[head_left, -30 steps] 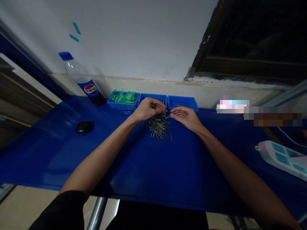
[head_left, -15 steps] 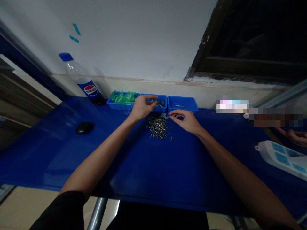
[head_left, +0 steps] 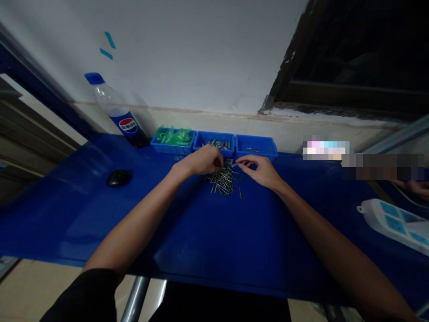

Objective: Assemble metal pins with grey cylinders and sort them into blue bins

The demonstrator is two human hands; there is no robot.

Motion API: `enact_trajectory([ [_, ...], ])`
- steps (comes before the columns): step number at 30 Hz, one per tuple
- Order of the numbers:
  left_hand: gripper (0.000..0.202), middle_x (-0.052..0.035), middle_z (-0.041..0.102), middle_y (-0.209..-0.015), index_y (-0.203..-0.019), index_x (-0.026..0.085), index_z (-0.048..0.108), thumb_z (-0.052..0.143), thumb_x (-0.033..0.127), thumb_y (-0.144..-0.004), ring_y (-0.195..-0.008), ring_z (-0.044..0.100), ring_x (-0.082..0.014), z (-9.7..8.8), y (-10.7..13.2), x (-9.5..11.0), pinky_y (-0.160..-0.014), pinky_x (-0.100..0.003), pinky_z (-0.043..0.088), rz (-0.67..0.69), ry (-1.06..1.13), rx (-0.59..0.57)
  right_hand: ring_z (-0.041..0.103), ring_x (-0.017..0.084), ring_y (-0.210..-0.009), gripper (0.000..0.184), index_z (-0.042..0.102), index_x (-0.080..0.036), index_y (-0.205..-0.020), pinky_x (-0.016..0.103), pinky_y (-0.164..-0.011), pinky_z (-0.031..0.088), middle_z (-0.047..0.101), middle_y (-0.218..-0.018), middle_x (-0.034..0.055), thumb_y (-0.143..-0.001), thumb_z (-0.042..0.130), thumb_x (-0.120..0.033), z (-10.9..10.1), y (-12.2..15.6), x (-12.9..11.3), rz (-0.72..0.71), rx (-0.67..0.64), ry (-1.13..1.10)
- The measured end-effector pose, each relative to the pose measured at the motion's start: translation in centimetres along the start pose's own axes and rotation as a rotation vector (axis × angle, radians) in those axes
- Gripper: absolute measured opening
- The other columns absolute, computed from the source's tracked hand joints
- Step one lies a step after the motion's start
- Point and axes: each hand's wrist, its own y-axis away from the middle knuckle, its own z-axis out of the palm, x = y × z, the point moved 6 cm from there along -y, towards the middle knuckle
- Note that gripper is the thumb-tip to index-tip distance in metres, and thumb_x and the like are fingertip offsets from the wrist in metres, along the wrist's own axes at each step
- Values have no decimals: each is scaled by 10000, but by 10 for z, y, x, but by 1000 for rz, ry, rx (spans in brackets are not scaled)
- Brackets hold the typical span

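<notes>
My left hand point(head_left: 206, 160) is over the upper left of a loose pile of thin metal pins point(head_left: 221, 181) with brass-coloured parts. Its fingers are bent down and pinched together; whatever lies between them is hidden. Just right of the pile, my right hand point(head_left: 261, 169) pinches a small light-grey cylindrical piece point(head_left: 234, 165) between thumb and forefinger. Behind the hands, a blue middle bin point(head_left: 197, 139) contains many small grey metal pieces point(head_left: 219, 145). One pin point(head_left: 240, 193) lies apart at the pile's right side.
The left blue bin point(head_left: 161, 149) contains green plastic bags point(head_left: 174, 135); a few pins lie in the right bin point(head_left: 268, 144). A cola bottle point(head_left: 125, 123) and a black mouse point(head_left: 118, 178) are to the left. At right are a white power strip point(head_left: 389, 217) and another person's hand point(head_left: 414, 188).
My left hand has come down from over the middle bin to the pile, its fingers closing inward. My right hand stays nearly still with the grey piece.
</notes>
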Motion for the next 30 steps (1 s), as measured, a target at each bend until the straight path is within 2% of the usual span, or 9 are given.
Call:
enact_trajectory([
  [5, 143, -72, 752, -753, -811, 157, 801, 669, 125, -765, -673, 668, -168, 8, -4, -2, -723, -307, 496, -14, -104, 38, 726, 243, -861, 176, 811, -285, -999, 429, -823, 571, 815, -987, 40, -897, 669, -293, 0, 0, -1, 18, 4, -5],
  [10, 196, -92, 755, -798, -870, 158, 810, 654, 106, -763, -692, 664, -180, 15, -5, -7, -686, -302, 474, -44, -230, 22, 730, 244, -882, 180, 809, -268, -993, 416, -813, 570, 816, -990, 49, -900, 659, -303, 0, 0, -2, 19, 5, -8],
  [15, 153, -110, 750, -818, -848, 145, 792, 664, 116, -770, -706, 660, -187, 19, -6, -8, -660, -300, 455, -60, -278, 16, 728, 238, -869, 186, 807, -264, -1009, 409, -809, 570, 816, -993, 49, -900, 658, -292, 1, 0, 0, 16, -3, -8],
  [21, 201, -131, 751, -958, -972, 142, 770, 655, 131, -808, -814, 676, -210, 24, -5, -10, -704, -304, 478, -88, -311, -11, 730, 234, -881, 191, 805, -265, -1023, 398, -813, 570, 813, -1005, 44, -905, 658, -291, 3, 0, 3, 9, -8, -13],
  [30, 155, -153, 702, -1086, -981, 138, 742, 637, 171, -873, -870, 662, -220, 19, -4, -9, -719, -316, 468, -63, -314, 10, 737, 244, -877, 182, 800, -255, -1004, 410, -799, 574, 815, -994, 55, -899, 661, -306, 3, 0, 2, 16, -5, -39],
])
